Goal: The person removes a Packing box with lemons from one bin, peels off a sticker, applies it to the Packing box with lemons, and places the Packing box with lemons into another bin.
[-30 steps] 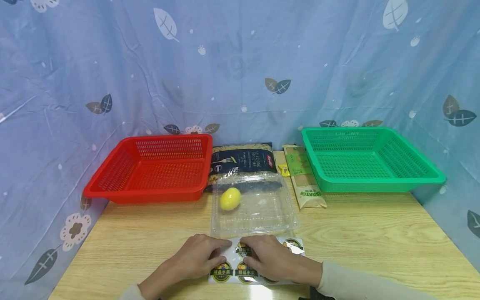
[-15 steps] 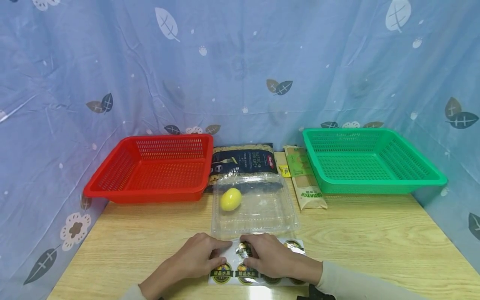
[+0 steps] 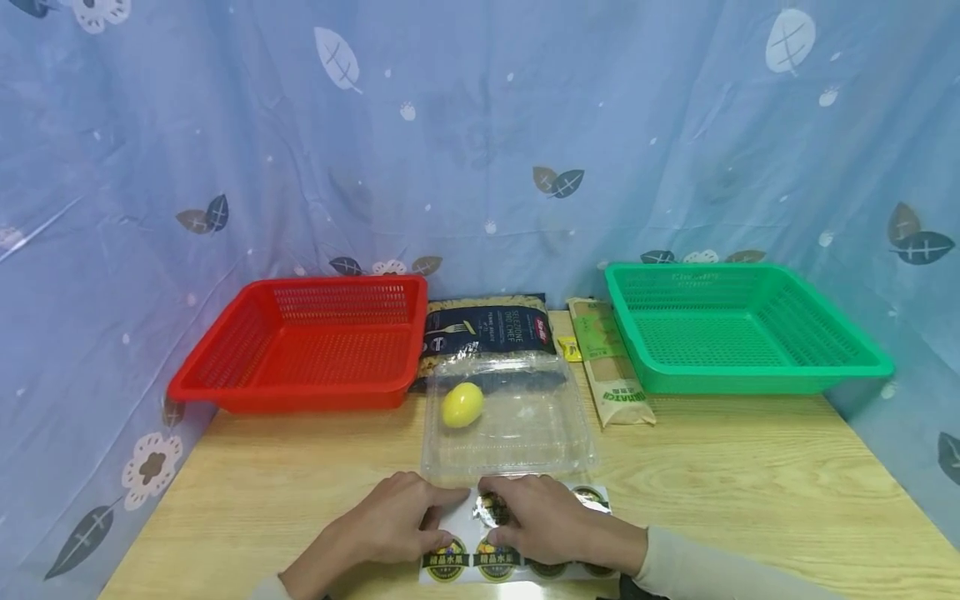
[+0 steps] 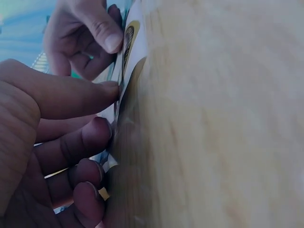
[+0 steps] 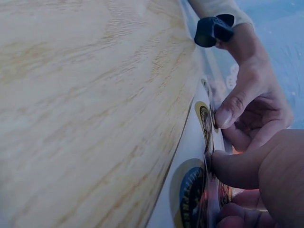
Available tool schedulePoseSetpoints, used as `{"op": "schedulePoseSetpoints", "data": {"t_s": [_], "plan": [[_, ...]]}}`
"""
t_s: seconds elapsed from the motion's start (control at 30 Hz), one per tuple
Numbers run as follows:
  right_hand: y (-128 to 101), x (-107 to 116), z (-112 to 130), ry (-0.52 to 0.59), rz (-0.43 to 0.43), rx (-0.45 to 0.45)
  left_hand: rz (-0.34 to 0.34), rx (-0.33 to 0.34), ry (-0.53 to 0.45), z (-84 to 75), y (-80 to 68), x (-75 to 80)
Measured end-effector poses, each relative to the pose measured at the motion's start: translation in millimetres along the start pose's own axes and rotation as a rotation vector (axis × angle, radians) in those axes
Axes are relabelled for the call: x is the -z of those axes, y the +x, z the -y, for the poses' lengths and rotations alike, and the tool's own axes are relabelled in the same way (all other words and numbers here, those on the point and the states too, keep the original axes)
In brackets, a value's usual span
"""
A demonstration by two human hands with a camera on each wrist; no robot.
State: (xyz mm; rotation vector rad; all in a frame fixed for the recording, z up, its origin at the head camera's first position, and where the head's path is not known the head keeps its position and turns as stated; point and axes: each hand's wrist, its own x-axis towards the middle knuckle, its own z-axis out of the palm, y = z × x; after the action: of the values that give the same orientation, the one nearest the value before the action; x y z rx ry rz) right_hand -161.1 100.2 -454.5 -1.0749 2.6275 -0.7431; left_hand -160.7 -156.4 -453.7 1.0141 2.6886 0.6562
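Note:
A white sheet of round black-and-gold fruit stickers [image 3: 468, 571] lies on the table at the near edge. My left hand [image 3: 390, 521] rests at its left part, index finger reaching across the upper edge and thumb touching near a lower sticker. In the left wrist view, the thumb [image 4: 78, 97] touches the sheet and the other fingers are bent. My right hand [image 3: 551, 521] lies over its right part, thumb and index finger set apart around an upper sticker [image 3: 491, 508]. The right thumb [image 5: 235, 166] presses the sheet in the right wrist view; other fingertips are partly hidden.
A clear plastic box [image 3: 525, 429] with a yellow lemon [image 3: 462, 406] stands beyond the sheet. Behind are a pasta bag [image 3: 487, 325], a small yellow packet [image 3: 570, 348] and a noodle pack [image 3: 609, 362]. A red basket [image 3: 300, 400] flanks them left, a green basket [image 3: 750, 382] right.
The left index finger and thumb have shifted slightly over the sheet, and the index finger is straighter. The right hand stays nearly in place. The head view has tilted a little.

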Motion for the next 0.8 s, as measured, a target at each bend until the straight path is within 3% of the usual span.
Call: {"op": "schedulePoseSetpoints", "data": {"t_s": [0.43, 0.8], "plan": [[-2.4, 2.2, 1.5, -0.04, -0.016, 0.045, 0.025, 0.0, -0.025, -1.2, -0.8, 3.1], [-3.9, 1.3, -0.4, -0.095, -0.012, 0.004, 0.042, -0.016, -0.016, -0.4, -1.4, 3.5]]}}
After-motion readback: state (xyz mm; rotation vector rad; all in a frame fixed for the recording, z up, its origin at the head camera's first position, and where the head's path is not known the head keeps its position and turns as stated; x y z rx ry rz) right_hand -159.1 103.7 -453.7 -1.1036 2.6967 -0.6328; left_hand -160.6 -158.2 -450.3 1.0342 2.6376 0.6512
